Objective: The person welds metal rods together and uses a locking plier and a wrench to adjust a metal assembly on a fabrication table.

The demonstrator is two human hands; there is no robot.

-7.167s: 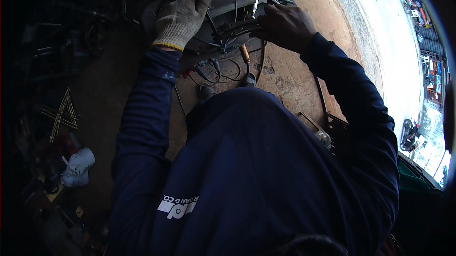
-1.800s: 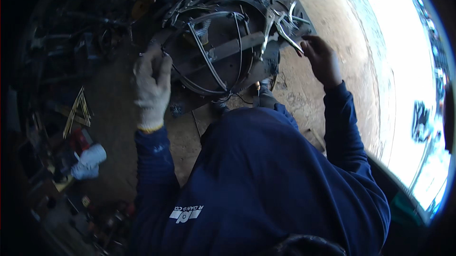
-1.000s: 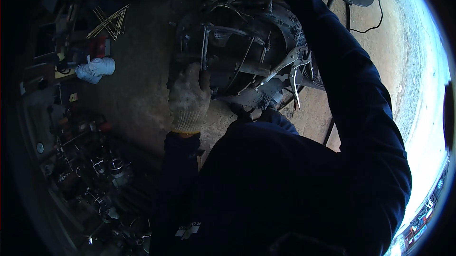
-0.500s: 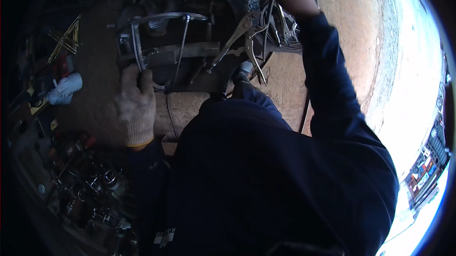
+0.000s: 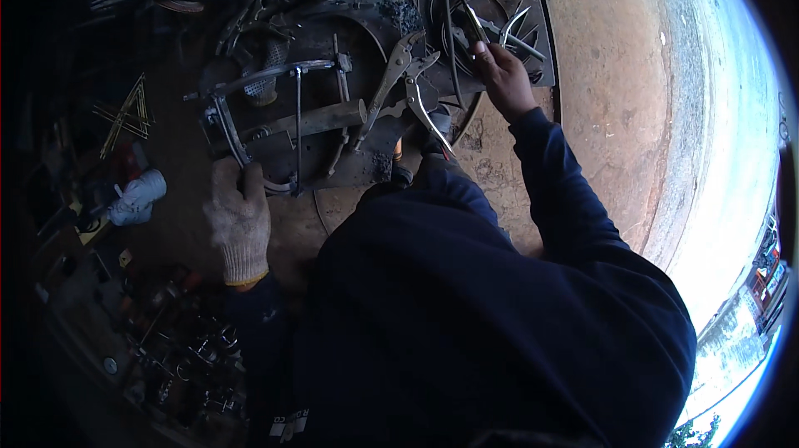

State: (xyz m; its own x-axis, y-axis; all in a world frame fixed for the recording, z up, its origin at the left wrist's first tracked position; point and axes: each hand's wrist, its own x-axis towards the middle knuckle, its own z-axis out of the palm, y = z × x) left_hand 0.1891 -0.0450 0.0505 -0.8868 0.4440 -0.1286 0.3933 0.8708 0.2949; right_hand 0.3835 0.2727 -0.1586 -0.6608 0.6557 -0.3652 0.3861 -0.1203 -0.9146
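My left hand [image 5: 239,215], in a pale knitted glove, is closed on the near left corner of a welded metal bar frame [image 5: 297,119]. The frame rests on a dark metal work table [image 5: 325,167], over a thick pipe [image 5: 329,118]. Locking pliers [image 5: 408,82] with spread handles sit at the pipe's right end. My bare right hand [image 5: 505,82] is over the dark plate [image 5: 541,57] at the right, fingers closed round a slim metal tool [image 5: 474,22]. The tool's kind is not clear. Beside it lie more plier-like tools [image 5: 514,30] and coiled wire.
A dark upright bar or hose [image 5: 447,24] stands between the pliers and my right hand. White cloth or gloves [image 5: 140,197] and thin brass-coloured rods [image 5: 125,119] are at the left. Several metal parts [image 5: 196,356] lie in the dark lower left. My foot [image 5: 437,128] is under the table edge.
My view has shifted, so the table appears lower. My right hand has come from the far edge back over the right plate, a slim tool now visible in it. My left hand stays on the frame.
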